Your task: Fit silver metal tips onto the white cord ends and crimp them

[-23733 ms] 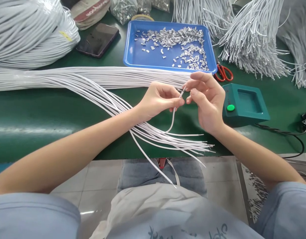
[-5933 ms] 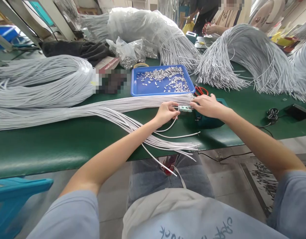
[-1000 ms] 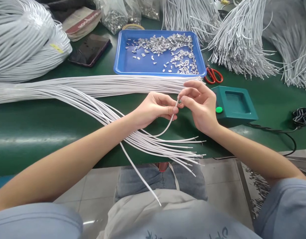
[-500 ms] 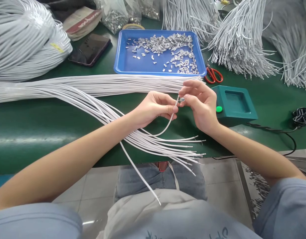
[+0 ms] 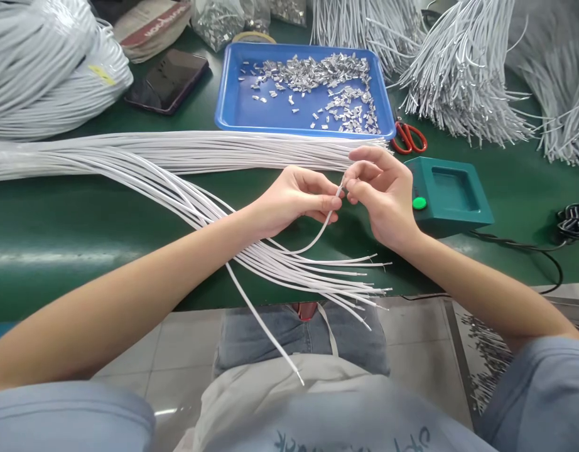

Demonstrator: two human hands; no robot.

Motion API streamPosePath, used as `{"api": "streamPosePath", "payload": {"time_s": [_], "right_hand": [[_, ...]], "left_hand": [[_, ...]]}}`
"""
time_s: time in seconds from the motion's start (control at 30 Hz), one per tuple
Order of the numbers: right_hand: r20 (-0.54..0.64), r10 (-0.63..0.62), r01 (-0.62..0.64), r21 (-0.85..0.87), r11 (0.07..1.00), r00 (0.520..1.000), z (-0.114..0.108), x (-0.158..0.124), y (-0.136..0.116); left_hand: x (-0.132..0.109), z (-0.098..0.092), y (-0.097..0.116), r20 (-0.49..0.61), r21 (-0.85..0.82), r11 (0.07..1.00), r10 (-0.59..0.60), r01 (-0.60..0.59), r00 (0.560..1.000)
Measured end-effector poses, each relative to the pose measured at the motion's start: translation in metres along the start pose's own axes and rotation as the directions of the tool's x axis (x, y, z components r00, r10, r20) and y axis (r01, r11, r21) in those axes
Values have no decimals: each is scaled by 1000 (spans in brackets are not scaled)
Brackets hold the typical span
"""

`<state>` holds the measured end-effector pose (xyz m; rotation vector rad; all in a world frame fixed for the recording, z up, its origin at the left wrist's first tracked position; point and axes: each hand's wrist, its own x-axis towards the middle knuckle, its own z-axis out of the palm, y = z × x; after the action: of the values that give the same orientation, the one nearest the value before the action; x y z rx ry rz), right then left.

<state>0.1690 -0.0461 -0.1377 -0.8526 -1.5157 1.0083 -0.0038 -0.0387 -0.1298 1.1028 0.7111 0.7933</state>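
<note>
In the head view, my left hand [image 5: 296,198] pinches a thin white wire [image 5: 324,226] just below its upper end, thumb against fingertips. My right hand [image 5: 384,196] is closed at that wire end, thumb and forefinger pressed together. The small metal terminal between them is mostly covered by the fingertips. From the held end the wire curves down into a fanned bundle of white wires [image 5: 280,267], whose stripped ends point right under my hands. One stray wire [image 5: 264,323] hangs over the table's front edge. Behind my hands lies a straight bundle of white wires [image 5: 214,154].
A blue tray [image 5: 252,116] of loose metal terminals stands behind, with red-handled scissors [image 5: 409,138] beside it. To the right sits a green device [image 5: 452,194] with a cable. A phone [image 5: 167,81], a wire coil [image 5: 39,69] and hanging grey wire bundles [image 5: 463,69] surround the workspace.
My right fingertips have closed in on the wire's end; the terminal, visible between them before, is now mostly hidden. My left hand keeps its pinch. The view has shifted slightly.
</note>
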Motion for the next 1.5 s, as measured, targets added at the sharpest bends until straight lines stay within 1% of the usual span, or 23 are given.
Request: {"api": "streamPosePath", "payload": {"time_s": [0.2, 0.3, 0.4, 0.5, 0.63, 0.73, 1.0, 1.2, 1.3, 1.37, 1.5], "right_hand": [[-31, -25, 25, -17, 1000, 999, -3, 0, 2], [-13, -27, 27, -36, 999, 1000, -3, -1, 2], [3, -34, 34, -78, 996, 999, -2, 0, 4], [-9, -39, 37, -100, 994, 999, -2, 1, 6], [-14, -41, 40, -95, 995, 999, -2, 3, 5], [-13, -31, 30, -66, 997, 999, -1, 3, 3], [-2, 32, -32, -56, 998, 999, -1, 2, 2], [-34, 23, -27, -116, 993, 999, -3, 1, 2], [-28, 21, -25, -148, 989, 999, -3, 0, 1], [-26, 4, -8, -137, 991, 1000, -4, -2, 0], [-71, -106, 100, -87, 991, 992, -3, -4, 0]], "left_hand": [[0, 0, 0, -19, -6, 1000, 1, -1, 1000], [0, 0, 0, -4, -4, 1000, 13, -13, 1000], [0, 1, 1, -6, 22, 999, 23, -23, 1000], [1, 0, 2, -20, 59, 998, 26, -24, 999], [2, -2, 2, 5, 81, 996, 46, -47, 999], [2, -2, 1, 11, 101, 994, 44, -45, 999], [1, 1, 1, -23, 119, 992, 38, -35, 999], [1, 0, 0, -27, 100, 994, 45, -43, 999], [1, 0, 0, -36, 88, 995, 39, -36, 999], [1, 1, 0, -40, 86, 996, 30, -27, 999], [1, 1, 1, -48, 82, 996, 27, -23, 998]]}}
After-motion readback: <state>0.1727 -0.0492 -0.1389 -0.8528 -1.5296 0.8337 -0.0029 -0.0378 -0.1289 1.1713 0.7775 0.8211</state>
